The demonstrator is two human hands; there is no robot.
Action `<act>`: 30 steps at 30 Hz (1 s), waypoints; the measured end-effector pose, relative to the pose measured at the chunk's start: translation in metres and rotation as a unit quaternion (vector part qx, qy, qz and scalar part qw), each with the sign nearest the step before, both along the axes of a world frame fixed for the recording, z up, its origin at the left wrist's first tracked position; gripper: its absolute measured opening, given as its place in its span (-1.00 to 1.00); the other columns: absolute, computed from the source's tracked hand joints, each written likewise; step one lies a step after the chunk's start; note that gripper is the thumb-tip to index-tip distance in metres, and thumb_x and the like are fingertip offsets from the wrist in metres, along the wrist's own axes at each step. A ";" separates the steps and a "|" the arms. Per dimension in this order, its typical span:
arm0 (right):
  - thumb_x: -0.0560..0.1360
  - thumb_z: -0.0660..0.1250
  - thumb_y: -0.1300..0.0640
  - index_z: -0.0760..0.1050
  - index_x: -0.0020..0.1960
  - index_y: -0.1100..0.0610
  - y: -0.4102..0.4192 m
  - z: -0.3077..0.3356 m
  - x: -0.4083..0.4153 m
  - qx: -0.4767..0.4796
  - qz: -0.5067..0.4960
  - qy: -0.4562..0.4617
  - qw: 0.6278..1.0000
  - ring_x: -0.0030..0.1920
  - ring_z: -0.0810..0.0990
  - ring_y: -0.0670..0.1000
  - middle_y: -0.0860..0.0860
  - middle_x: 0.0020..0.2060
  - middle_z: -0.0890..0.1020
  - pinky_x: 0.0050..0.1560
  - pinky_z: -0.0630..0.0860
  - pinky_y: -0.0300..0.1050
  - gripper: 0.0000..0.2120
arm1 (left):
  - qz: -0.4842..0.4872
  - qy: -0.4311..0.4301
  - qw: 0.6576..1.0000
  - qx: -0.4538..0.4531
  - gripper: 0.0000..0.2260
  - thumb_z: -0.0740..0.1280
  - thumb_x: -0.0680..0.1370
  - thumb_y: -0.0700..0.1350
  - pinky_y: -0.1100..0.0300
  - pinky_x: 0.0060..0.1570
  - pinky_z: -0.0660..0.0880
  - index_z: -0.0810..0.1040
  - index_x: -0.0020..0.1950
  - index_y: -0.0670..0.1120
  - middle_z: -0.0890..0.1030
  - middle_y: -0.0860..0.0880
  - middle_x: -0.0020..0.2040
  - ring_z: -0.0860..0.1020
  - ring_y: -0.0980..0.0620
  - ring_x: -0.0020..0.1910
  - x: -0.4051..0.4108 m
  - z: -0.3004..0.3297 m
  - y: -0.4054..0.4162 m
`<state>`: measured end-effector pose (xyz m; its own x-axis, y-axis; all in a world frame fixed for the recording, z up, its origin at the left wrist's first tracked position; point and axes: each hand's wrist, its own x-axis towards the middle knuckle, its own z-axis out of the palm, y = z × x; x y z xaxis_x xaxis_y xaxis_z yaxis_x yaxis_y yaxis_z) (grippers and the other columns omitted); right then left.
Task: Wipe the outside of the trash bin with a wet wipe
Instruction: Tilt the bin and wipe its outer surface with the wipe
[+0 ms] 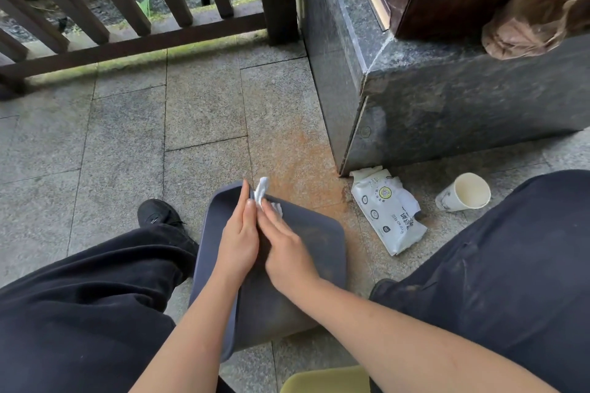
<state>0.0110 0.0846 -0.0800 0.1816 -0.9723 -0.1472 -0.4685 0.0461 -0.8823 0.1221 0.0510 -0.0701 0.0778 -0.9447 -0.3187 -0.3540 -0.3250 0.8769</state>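
A dark grey-blue trash bin (319,252) lies tipped on the stone floor between my legs, its flat base facing up and its rim on the left side. My left hand (238,239) rests flat against the bin, fingers together and pointing away from me. My right hand (284,249) presses on the bin beside it, and a crumpled white wet wipe (262,190) sticks out past both sets of fingertips. Which hand pinches the wipe is hard to tell; it appears to be under my right fingers.
A white pack of wet wipes (388,214) lies on the floor right of the bin, with a tipped paper cup (464,193) beyond it. A dark stone plinth (447,105) rises at the right. A wooden railing (127,9) runs along the back. A yellow-green edge (325,380) shows below.
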 end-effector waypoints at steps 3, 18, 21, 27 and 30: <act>0.36 0.09 0.56 0.00 0.57 -0.20 0.006 -0.022 -0.029 0.045 0.002 0.041 0.998 0.53 -0.01 -0.21 -0.41 0.50 -0.03 0.37 0.12 -0.41 -0.02 | -0.009 -0.027 1.000 -0.001 -0.56 0.03 0.69 0.15 0.52 0.29 0.05 0.12 0.57 0.19 0.15 0.65 0.29 0.11 0.58 0.35 0.004 0.001 -0.001; 0.43 0.06 0.50 0.04 0.58 -0.09 0.007 -0.016 -0.031 0.138 -0.090 0.075 0.983 0.57 -0.02 -0.01 -0.21 0.56 0.02 0.50 0.12 -0.16 -0.16 | -0.010 -0.008 1.000 -0.003 -0.55 0.00 0.66 0.22 0.71 0.12 0.04 0.10 0.56 0.26 0.12 0.69 0.28 0.09 0.61 0.33 -0.010 0.002 0.004; 0.37 0.04 0.52 0.06 0.58 -0.05 0.010 0.007 -0.005 0.058 -0.037 0.007 0.998 0.55 -0.11 -0.17 -0.19 0.56 0.05 0.53 -0.06 -0.23 -0.13 | 0.003 0.013 1.000 -0.007 -0.55 0.04 0.68 0.17 0.69 0.13 0.10 0.13 0.57 0.19 0.18 0.62 0.31 0.14 0.60 0.32 -0.010 0.002 0.004; 0.34 0.04 0.52 -0.05 0.55 -0.09 0.022 0.002 -0.005 0.000 0.012 -0.003 1.000 0.54 -0.11 -0.26 -0.23 0.54 0.01 0.50 -0.10 -0.34 -0.09 | 0.006 0.009 1.000 -0.005 -0.58 0.06 0.66 0.21 0.64 0.13 0.16 0.14 0.53 0.31 0.23 0.59 0.30 0.21 0.56 0.32 -0.009 0.004 0.005; 0.32 0.04 0.54 -0.03 0.57 -0.11 0.025 -0.016 -0.015 0.011 0.031 0.036 0.999 0.53 -0.15 -0.28 -0.28 0.54 -0.03 0.47 -0.11 -0.40 -0.05 | 0.006 0.003 1.000 0.000 -0.57 0.04 0.68 0.17 0.66 0.17 0.08 0.13 0.56 0.25 0.19 0.62 0.31 0.14 0.55 0.35 -0.004 0.002 0.004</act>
